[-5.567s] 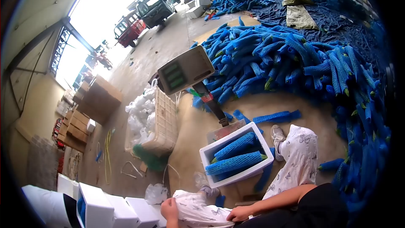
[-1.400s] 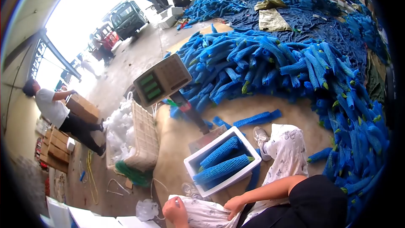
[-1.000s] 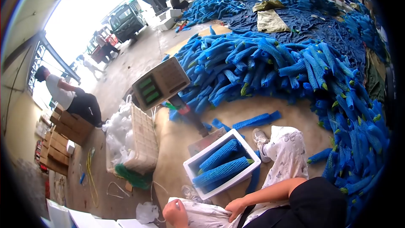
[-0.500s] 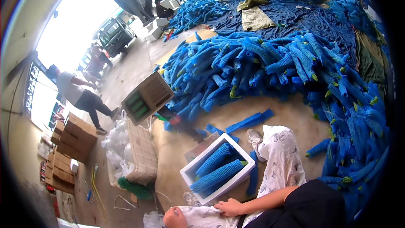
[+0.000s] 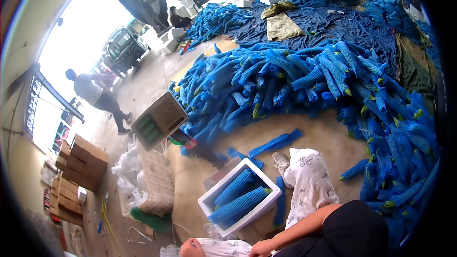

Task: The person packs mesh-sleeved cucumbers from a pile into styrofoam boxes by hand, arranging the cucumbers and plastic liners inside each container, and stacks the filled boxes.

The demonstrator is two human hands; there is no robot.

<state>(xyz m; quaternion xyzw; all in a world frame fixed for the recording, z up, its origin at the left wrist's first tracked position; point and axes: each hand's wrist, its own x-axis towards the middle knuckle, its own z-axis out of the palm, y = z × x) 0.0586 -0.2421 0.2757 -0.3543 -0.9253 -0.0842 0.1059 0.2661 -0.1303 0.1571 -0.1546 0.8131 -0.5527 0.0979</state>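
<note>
Box [image 5: 254, 213] was the landmark: white, tilted in view, just beyond the 2 hands and roughly between them. Left hand [image 5: 192, 248] lay off its near left corner, right hand [image 5: 263, 248] off its near long side; couldn't tell which was nearer. Neither touched it. Long axis ran slantwise, near left to far right, and at least 2 blue-sleeved vegetables [image 5: 240, 204] lay inside along that line. Left looked curled on the trousers [image 5: 312, 181], fingers partly cut off; right also sat at the trousers, cut by the bottom edge. Couldn't tell if either gripped cloth. Scale plate [image 5: 223, 173] showed at the box's far side; whether it carried the box was hidden. Scale display [image 5: 160, 120] stood beyond the box, to its left. Tan sheet [image 5: 328, 138] covered the floor around the box, 1 shoe [image 5: 282, 163] just right of it, loose sleeves [image 5: 276, 143] just beyond. Big vegetable pile [image 5: 266, 71] curved beyond and right of the box. Crate [image 5: 162, 185] stood left of it, cartons [image 5: 85, 162] and 1 person [image 5: 97, 90] farther left.
</note>
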